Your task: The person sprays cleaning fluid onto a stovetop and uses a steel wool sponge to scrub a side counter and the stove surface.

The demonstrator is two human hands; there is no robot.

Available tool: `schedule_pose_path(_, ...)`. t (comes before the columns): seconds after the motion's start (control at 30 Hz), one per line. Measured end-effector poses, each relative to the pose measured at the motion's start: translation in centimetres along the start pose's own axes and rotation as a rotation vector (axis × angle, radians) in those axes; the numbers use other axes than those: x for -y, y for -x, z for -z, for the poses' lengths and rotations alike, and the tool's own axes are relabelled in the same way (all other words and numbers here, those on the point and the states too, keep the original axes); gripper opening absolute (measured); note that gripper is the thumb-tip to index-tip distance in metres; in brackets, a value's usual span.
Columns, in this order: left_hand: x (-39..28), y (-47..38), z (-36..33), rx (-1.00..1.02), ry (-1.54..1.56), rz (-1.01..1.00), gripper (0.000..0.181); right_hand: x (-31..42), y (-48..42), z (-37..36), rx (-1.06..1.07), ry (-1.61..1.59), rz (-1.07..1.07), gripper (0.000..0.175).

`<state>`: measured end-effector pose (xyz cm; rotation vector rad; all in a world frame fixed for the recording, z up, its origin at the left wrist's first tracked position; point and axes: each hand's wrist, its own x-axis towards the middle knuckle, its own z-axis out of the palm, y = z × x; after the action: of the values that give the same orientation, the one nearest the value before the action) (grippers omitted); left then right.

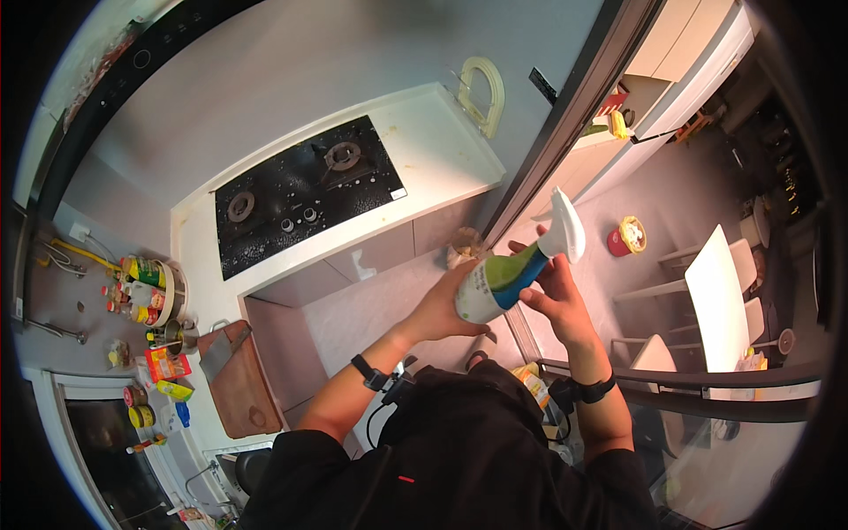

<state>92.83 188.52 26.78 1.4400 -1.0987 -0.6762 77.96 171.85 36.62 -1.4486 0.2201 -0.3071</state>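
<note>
A spray bottle [501, 281] with a white trigger head and a green, blue and white label tilts up to the right in front of me. My left hand [440, 301] is closed around its lower body. My right hand [558, 298] is at the neck just below the trigger head, fingers partly spread; how firmly it grips is hard to tell. Beyond the bottle, a black gas hob [308, 195] with two burners is set into the white countertop [444, 142]. Whitish spots and foam-like patches cover much of the hob's glass.
A wooden cutting board [242, 391] with a cleaver [225, 351] lies on the left counter. Condiment bottles [142, 291] stand in a round rack near the corner. A sliding door frame [563, 126] rises at the right. Beyond it are a red bin [621, 240] and a white table [719, 298].
</note>
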Motion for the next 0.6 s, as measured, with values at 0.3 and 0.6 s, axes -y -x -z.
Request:
schedule_pose_path(0.3, 0.3, -4.7, -7.6, 0.052, -0.324, 0.028, 0.102, -1.7, 2.3, 7.5, -0.272, -0.353, 0.053, 0.071)
schedule_pose_path(0.6, 3.0, -10.8, -14.2, 0.138, -0.426, -0.061, 0.091, -7.2, 1.5, 18.1, -0.314, -0.403, 0.007, 0.057)
